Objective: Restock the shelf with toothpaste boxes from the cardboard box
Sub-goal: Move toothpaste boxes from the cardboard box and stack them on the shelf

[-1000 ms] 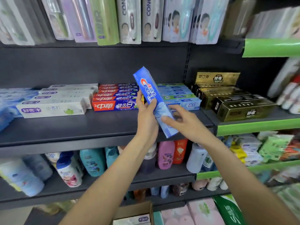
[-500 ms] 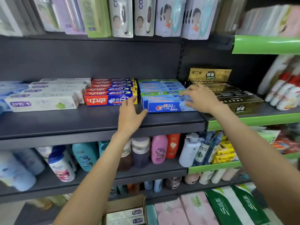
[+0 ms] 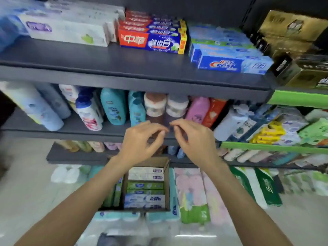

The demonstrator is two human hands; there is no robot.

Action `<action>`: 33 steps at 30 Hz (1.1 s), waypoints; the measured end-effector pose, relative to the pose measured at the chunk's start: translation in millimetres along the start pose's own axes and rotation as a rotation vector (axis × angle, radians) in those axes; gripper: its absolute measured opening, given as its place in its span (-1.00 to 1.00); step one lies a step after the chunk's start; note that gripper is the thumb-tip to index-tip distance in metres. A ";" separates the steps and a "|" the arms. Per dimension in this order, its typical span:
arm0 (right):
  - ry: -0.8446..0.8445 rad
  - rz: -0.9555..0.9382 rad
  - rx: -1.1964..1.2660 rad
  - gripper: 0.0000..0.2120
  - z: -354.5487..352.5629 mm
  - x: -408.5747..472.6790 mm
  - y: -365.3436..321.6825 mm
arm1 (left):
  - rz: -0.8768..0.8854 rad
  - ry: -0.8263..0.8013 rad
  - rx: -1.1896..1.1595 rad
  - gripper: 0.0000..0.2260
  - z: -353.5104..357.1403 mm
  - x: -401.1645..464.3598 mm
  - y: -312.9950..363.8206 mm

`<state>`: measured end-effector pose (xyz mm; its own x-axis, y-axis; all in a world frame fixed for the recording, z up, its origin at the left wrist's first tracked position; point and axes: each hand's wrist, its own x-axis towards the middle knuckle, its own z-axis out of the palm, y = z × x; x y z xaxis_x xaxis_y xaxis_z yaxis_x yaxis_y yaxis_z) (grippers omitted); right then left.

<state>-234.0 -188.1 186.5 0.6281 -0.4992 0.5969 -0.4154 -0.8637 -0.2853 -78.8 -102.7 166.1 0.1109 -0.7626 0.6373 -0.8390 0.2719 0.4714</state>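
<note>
The dark shelf runs across at the top, and a broad strip of bare board lies open between its front lip and the rows of stock, widest on the left in front of the white boxes. The red-and-blue boxes sit set back beside them, and the blue Crest box lies flat at the front of its stack, closest of all to the lip, with the gold boxes crowding its right end. Below, bottles stand packed on the next shelf. Both hands hang in the air in front of that lower shelf, well under the Crest box and touching none of the stock. The left hand and right hand are close together, fingers loosely curled downward with nothing in them, their fingertips nearly meeting but a small gap showing between. Straight below them, between the two forearms, the cardboard box sits open on bundled packs on the floor, with toothpaste boxes stacked flat inside, white ones at the far end, green in the middle, a pale blue one nearest. The box's far wall lies just under the left wrist.
</note>
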 end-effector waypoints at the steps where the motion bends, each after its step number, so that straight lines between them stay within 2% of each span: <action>1: -0.102 0.013 0.018 -0.80 19.5 -16.2 -5.1 | -0.095 -0.077 0.018 -0.78 1.0 -30.6 -13.9; 3: -0.336 0.060 0.050 -0.79 60.4 -46.9 -12.4 | -0.370 -0.209 0.066 -0.74 0.1 -92.5 -45.1; 6: -0.700 0.144 0.081 -0.79 123.1 -86.2 -20.5 | -0.799 -0.249 0.049 -0.75 -11.0 -169.7 -93.4; 8: -0.835 0.132 0.172 -0.77 164.5 -106.4 -27.1 | -1.016 -0.265 0.083 -0.80 -21.1 -204.4 -119.8; 10: -0.943 0.111 0.224 -0.76 208.3 -121.1 -37.5 | -1.179 -0.326 0.107 -0.69 -25.5 -231.7 -142.5; 12: -1.039 0.187 0.259 -0.76 251.7 -133.7 -50.3 | -1.271 -0.420 0.107 -0.57 -23.1 -251.4 -161.2; 16: -1.108 0.468 0.287 -0.62 328.5 -152.8 -69.9 | -1.301 -0.484 0.042 -0.49 -4.1 -271.7 -180.5; 21: -0.999 0.627 0.262 -0.47 401.7 -159.8 -81.0 | -1.212 -0.515 0.025 -0.56 10.3 -285.6 -201.2; 23: -1.009 0.696 0.231 -0.43 427.3 -164.9 -83.5 | -1.165 -0.522 0.035 -0.58 13.8 -292.7 -207.2; 26: -1.033 0.700 0.198 -0.38 451.5 -178.3 -82.6 | -1.147 -0.460 0.040 -0.61 17.2 -302.2 -208.9; 29: -1.074 0.701 0.263 -0.21 462.5 -186.2 -74.0 | -1.151 -0.400 0.018 -0.63 19.3 -309.9 -211.4; 33: -1.019 0.918 0.453 -0.05 465.1 -185.1 -73.7 | -1.161 -0.364 0.038 -0.65 19.9 -312.0 -210.1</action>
<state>-13.6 -64.0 -251.7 0.5269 -0.5433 -0.6536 -0.8034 -0.0676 -0.5915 52.3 66.4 -144.0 0.6551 -0.6628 -0.3627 -0.3562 -0.6943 0.6254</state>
